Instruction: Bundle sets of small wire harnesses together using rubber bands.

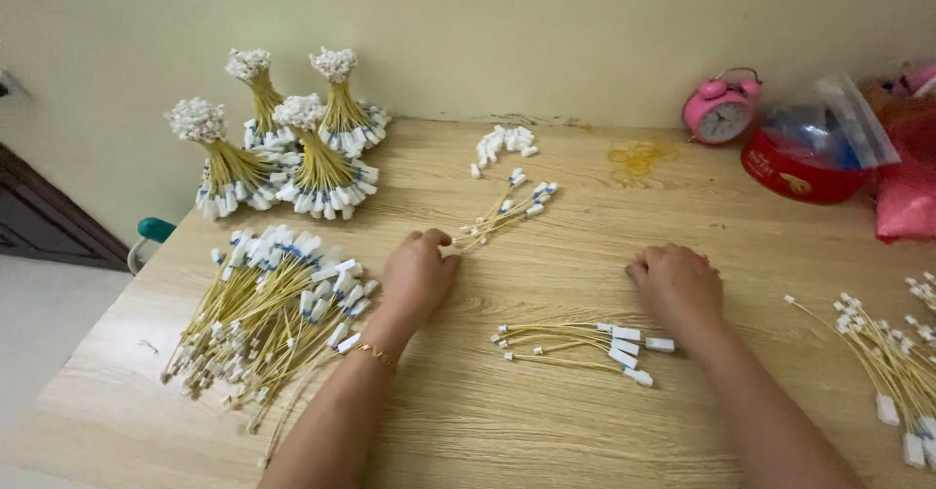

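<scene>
My left hand (417, 276) rests knuckles-up on the wooden table (546, 421), fingers curled, its fingertips at the end of a small fan of yellow wires with white connectors (507, 208). My right hand (676, 285) lies curled on the table to the right, apart from any wire. Between and below the hands sits a small bunch of yellow wires (585, 343) with white plugs. A large loose pile of the same wires (268, 309) lies just left of my left forearm. Whether either hand pinches a wire is hidden.
Several bundled wire sheaves (283, 148) stand upright at the back left. A heap of loose white connectors (503, 145) lies near the wall. A pink alarm clock (721, 109), a red tub with a plastic bag (804, 157) and more wires (892, 362) sit at the right.
</scene>
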